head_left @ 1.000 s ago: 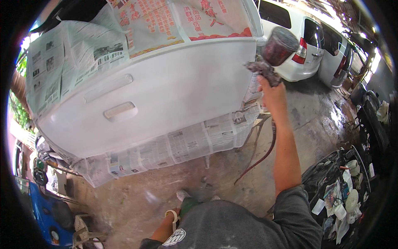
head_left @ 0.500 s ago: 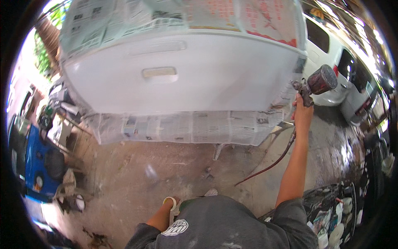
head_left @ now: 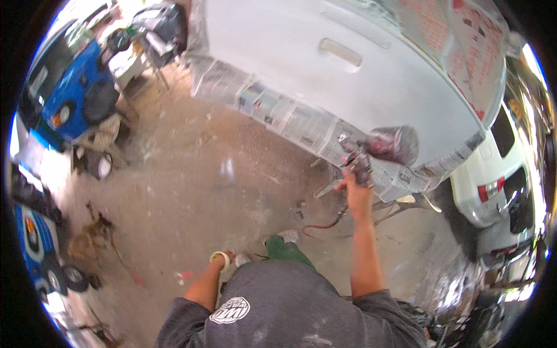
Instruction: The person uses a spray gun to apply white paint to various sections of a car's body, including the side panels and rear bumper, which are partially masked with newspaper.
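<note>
A spray gun is gripped by the right hand. The panel beyond could be scuffed by a close swing.

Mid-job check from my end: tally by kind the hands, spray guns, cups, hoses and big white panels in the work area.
Hands: 2 (left hand, right hand)
Spray gun: 1
Cup: 1
Hose: 1
White panel: 1
Total: 6

Red print marks the masking paper, white lettering the grey shirt.
</note>
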Demonstrator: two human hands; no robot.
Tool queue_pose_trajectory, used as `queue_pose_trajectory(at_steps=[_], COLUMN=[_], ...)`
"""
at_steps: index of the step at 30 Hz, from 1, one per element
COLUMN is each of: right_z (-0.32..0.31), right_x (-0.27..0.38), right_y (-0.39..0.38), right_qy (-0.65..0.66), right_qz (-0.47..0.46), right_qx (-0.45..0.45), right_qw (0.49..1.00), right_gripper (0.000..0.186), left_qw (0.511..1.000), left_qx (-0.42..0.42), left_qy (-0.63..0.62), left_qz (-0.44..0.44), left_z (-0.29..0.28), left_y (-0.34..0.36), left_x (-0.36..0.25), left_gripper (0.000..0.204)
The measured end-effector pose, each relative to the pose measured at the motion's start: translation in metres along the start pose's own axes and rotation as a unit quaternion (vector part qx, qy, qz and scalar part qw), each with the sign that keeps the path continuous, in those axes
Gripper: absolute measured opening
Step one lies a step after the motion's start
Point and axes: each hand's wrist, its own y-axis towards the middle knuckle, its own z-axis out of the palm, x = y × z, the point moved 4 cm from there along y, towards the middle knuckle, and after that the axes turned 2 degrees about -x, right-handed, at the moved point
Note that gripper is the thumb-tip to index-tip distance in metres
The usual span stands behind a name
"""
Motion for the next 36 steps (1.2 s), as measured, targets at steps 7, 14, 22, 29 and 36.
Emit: queue_pose_trajectory(at_steps=[7,14,22,29,36], right_z=[0.061,0.08,0.089,0.12,0.119], right_x=[-0.106,-0.149,-0.192,-0.16,-0.176], right_y=[-0.163,-0.269,-0.321,-0.325,-0.319], right_qy=[-0.019,-0.082,-0.211,-0.257,-0.266], right_qz=[0.119,0.116,-0.008,-0.058,-0.077], right_qx=[0.134,0.322,0.527,0.598,0.645], right_qw=[0.984,0.936,0.823,0.757,0.712], right_gripper=[0.038,0.053,0.047,0.032,0.04], left_qw=[0.966,0.935,0.868,0.835,0.798], left_qx=[-0.039,-0.129,-0.019,0.004,0.059], left_qy=[-0.19,-0.252,-0.462,-0.523,-0.571], left_qz=[-0.17,-0.215,-0.183,-0.169,-0.185], left_z=[0.106,0.17,0.161,0.208,0.219], left_y=[-0.104,-0.128,-0.147,-0.126,-0.164], left_x=[0.044,0.051,-0.014,0.0,-0.001], left_gripper=[0.045,0.046,0.058,0.071,0.065])
